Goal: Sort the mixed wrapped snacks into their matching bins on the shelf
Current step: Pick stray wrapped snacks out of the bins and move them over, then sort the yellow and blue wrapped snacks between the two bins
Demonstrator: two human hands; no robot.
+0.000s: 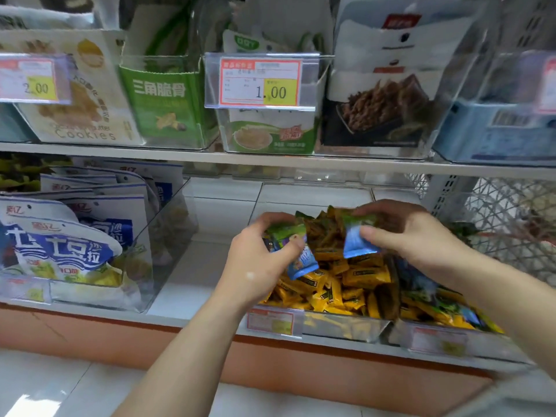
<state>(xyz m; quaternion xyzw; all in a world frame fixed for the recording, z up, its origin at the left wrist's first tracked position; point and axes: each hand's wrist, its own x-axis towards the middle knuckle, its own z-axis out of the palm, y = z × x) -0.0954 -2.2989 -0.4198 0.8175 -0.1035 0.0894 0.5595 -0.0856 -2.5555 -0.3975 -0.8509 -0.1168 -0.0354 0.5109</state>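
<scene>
the left hand (264,251) clutches several small blue-and-green wrapped packets (301,263) above the clear plastic bin (346,328) of yellow wrapped snacks (346,281). the right hand (406,233) pinches a single blue-and-green packet (358,240). the lowest packet hangs loose and could slip back into the pile. the left hand's packet count is hidden, and the blurred red-and-white price tag (270,322) doesn't reveal the matching bin.

Can't tell how many packets (288,236) the left hand (264,251) is gripping, since its curled fingers cover the tops. The print on the blue packet (359,242) pinched by the right hand (412,233) is too smeared to read. The price tag (272,322) just below the left grip is pure blur, no numbers. The bin (493,347) below the right grip is half hidden by that forearm.
</scene>
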